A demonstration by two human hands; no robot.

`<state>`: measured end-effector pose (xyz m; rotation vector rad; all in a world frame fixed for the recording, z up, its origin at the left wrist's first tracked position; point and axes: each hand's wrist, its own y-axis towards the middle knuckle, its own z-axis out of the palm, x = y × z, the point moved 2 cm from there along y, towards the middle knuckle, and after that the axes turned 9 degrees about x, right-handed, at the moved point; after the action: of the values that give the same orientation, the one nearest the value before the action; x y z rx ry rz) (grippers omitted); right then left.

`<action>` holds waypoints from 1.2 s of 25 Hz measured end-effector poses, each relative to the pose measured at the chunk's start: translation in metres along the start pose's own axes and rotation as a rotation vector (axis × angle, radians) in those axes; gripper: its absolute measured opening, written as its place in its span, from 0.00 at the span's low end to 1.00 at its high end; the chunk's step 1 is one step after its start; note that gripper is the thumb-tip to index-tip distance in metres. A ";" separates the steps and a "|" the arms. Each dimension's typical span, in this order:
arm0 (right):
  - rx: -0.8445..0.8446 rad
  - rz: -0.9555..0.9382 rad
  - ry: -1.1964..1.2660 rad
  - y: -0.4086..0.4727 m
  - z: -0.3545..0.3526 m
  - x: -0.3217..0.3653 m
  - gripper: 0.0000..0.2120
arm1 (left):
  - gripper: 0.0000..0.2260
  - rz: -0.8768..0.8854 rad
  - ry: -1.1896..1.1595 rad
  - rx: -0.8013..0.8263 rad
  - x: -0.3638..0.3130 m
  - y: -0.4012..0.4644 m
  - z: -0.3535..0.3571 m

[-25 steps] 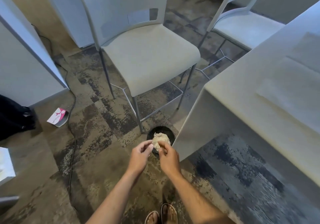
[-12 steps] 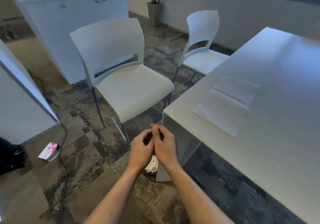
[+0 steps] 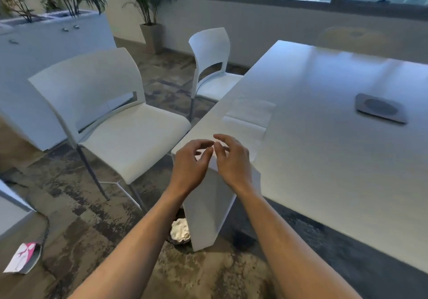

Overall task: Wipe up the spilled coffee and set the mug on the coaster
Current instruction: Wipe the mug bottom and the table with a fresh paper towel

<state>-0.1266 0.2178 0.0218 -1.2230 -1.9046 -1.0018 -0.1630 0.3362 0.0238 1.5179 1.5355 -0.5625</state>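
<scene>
Both hands were observed raised over the near corner of the bench (image 3: 324, 136), close together and holding nothing. The left hand (image 3: 188, 166) had its fingers loosely curled with the thumb apart; the right hand (image 3: 231, 159) had its fingers relaxed and slightly spread. Fingertips of the two hands were nearly touching.

A crumpled paper wad (image 3: 180, 230) was noted on the floor beside the foot of the bench leg, over a dark round shape that was largely hidden. It was judged to be the used wiping paper, discarded.

Flat paper napkins (image 3: 247, 118) were seen lying on the bench just beyond the hands. No spill could be made out on the bench surface, though glare made this uncertain.

The coaster (image 3: 379, 108) was recorded well beyond the napkins, toward the far right of the bench, with nothing on it. The mug was not in view, and its position could not be stated.

Handling assessment: a mug would be expected to be rigid, moderately heavy and breakable, with a smooth, possibly wet wall. A hold by the handle, or round the body with thumb opposed, was considered advisable, and a level carry if any coffee remained. The coaster was judged thin and light, liable to slide if the mug were set down off-centre. The napkins were judged soft and flimsy, best pinched at an edge.
</scene>
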 end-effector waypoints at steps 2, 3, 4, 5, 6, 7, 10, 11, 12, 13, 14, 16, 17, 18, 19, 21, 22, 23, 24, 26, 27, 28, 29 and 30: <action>-0.051 0.066 -0.140 -0.005 -0.028 -0.018 0.13 | 0.11 0.063 0.112 0.065 -0.012 0.011 0.020; -0.072 0.114 -0.193 -0.011 -0.044 -0.028 0.13 | 0.13 0.090 0.162 0.116 -0.019 0.017 0.033; -0.089 0.156 -0.230 -0.017 -0.060 -0.037 0.13 | 0.15 0.106 0.213 0.160 -0.025 0.021 0.045; -0.106 0.189 -0.258 -0.025 -0.075 -0.045 0.13 | 0.17 0.114 0.263 0.195 -0.030 0.025 0.057; -0.125 0.215 -0.279 -0.033 -0.091 -0.052 0.14 | 0.20 0.120 0.314 0.225 -0.034 0.028 0.068; -0.142 0.234 -0.292 -0.041 -0.105 -0.058 0.14 | 0.22 0.120 0.364 0.260 -0.036 0.030 0.078; -0.168 0.282 -0.318 -0.064 -0.141 -0.072 0.14 | 0.25 0.068 0.525 0.397 -0.035 0.036 0.103; -0.160 0.296 -0.333 -0.069 -0.151 -0.076 0.14 | 0.25 0.049 0.583 0.430 -0.035 0.037 0.109; -0.149 0.306 -0.344 -0.073 -0.158 -0.080 0.15 | 0.24 0.041 0.627 0.442 -0.036 0.038 0.113; -0.141 0.312 -0.345 -0.076 -0.165 -0.085 0.15 | 0.23 0.049 0.653 0.433 -0.039 0.038 0.119; -0.133 0.314 -0.334 -0.078 -0.171 -0.088 0.15 | 0.20 0.069 0.664 0.408 -0.045 0.037 0.125; -0.102 0.298 -0.309 -0.081 -0.180 -0.094 0.15 | 0.14 0.104 0.693 0.348 -0.059 0.032 0.134; -0.081 0.285 -0.298 -0.082 -0.184 -0.095 0.15 | 0.13 0.115 0.715 0.321 -0.065 0.028 0.140; -0.059 0.271 -0.287 -0.083 -0.190 -0.098 0.16 | 0.12 0.121 0.733 0.299 -0.074 0.024 0.148; -0.036 0.259 -0.276 -0.083 -0.196 -0.100 0.16 | 0.13 0.123 0.743 0.287 -0.081 0.020 0.155; 0.003 0.248 -0.262 -0.084 -0.210 -0.105 0.16 | 0.12 0.147 0.756 0.284 -0.097 0.014 0.172; 0.020 0.246 -0.258 -0.084 -0.217 -0.108 0.16 | 0.12 0.172 0.763 0.290 -0.104 0.011 0.181; 0.030 0.241 -0.256 -0.085 -0.225 -0.111 0.16 | 0.12 0.204 0.766 0.297 -0.114 0.008 0.191; 0.035 0.233 -0.257 -0.086 -0.233 -0.114 0.16 | 0.12 0.236 0.760 0.304 -0.123 0.005 0.201; 0.034 0.216 -0.259 -0.087 -0.251 -0.120 0.18 | 0.12 0.293 0.725 0.316 -0.143 0.001 0.219; 0.029 0.214 -0.260 -0.088 -0.260 -0.124 0.20 | 0.13 0.321 0.702 0.327 -0.152 0.000 0.228; 0.025 0.219 -0.262 -0.089 -0.271 -0.128 0.22 | 0.13 0.352 0.679 0.351 -0.163 -0.001 0.237; 0.031 0.225 -0.268 -0.090 -0.281 -0.133 0.24 | 0.13 0.387 0.659 0.391 -0.173 -0.002 0.245; 0.047 0.227 -0.278 -0.091 -0.291 -0.138 0.26 | 0.12 0.425 0.639 0.444 -0.183 -0.003 0.252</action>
<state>-0.1286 -0.1169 0.0276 -1.5765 -1.9268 -0.6928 -0.1226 0.0282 0.0442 2.4633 1.5181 -0.1695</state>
